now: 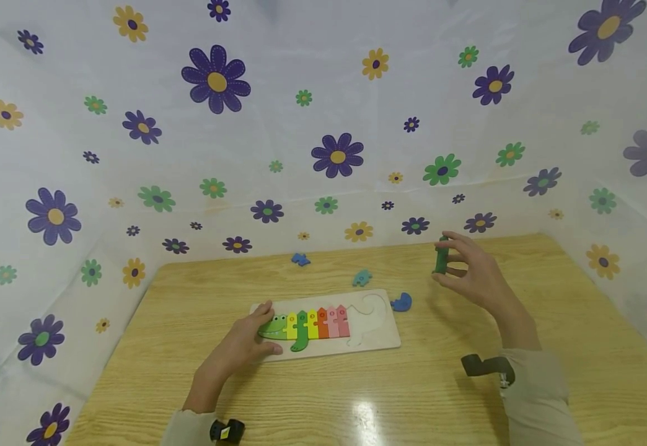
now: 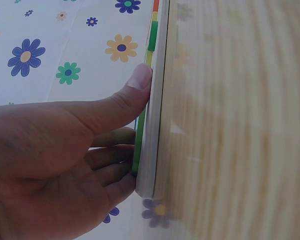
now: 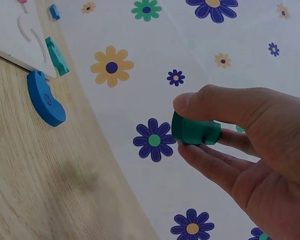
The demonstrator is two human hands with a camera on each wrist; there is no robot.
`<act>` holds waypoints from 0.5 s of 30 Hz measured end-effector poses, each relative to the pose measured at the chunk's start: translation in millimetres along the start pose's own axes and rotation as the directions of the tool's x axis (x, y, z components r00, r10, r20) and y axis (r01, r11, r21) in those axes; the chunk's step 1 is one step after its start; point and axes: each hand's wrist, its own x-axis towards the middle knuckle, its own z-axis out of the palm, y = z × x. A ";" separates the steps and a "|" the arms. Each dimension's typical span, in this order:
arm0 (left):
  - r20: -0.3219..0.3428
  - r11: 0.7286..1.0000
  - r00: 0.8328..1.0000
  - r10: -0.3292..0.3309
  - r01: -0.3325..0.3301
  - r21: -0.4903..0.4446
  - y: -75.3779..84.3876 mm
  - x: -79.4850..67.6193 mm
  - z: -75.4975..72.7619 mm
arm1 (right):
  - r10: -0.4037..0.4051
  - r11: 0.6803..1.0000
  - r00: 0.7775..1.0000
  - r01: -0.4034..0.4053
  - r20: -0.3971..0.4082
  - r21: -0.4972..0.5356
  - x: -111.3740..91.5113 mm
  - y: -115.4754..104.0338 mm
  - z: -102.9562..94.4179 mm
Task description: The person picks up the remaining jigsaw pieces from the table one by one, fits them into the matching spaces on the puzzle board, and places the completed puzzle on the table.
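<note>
A wooden crocodile puzzle board (image 1: pixel 323 352) lies on the table, with a green head and yellow, green, orange and pink pieces in its left part. Bare outlines show at its right end. My left hand (image 1: pixel 243 337) holds the board's left end, thumb at the front edge and fingers over the far side. Above the table at the right, my right hand (image 1: pixel 476 272) pinches a green puzzle piece (image 3: pixel 192 129) between thumb and fingers. A dark blue piece (image 1: pixel 402 302) lies beside the board's right end; a teal piece (image 1: pixel 362 278) lies behind it.
A small blue piece (image 1: pixel 300 259) lies near the back of the wooden table (image 1: pixel 413 384). A white sheet with printed flowers (image 1: pixel 279 124) stands around the back and sides. Dark wrist cameras sit on both sleeves.
</note>
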 end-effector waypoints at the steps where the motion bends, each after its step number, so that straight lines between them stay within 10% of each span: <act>1: 0.001 1.000 1.000 -0.001 0.001 0.000 0.1 -0.1 0.1 | -0.006 1.000 1.000 0.006 -0.001 0.001 0.1 -0.7 0.2; 15: 0.012 1.000 1.000 -0.010 0.010 -0.003 2.5 -0.6 -1.9 | -0.023 1.000 0.999 0.022 0.025 0.008 3.4 -9.9 2.7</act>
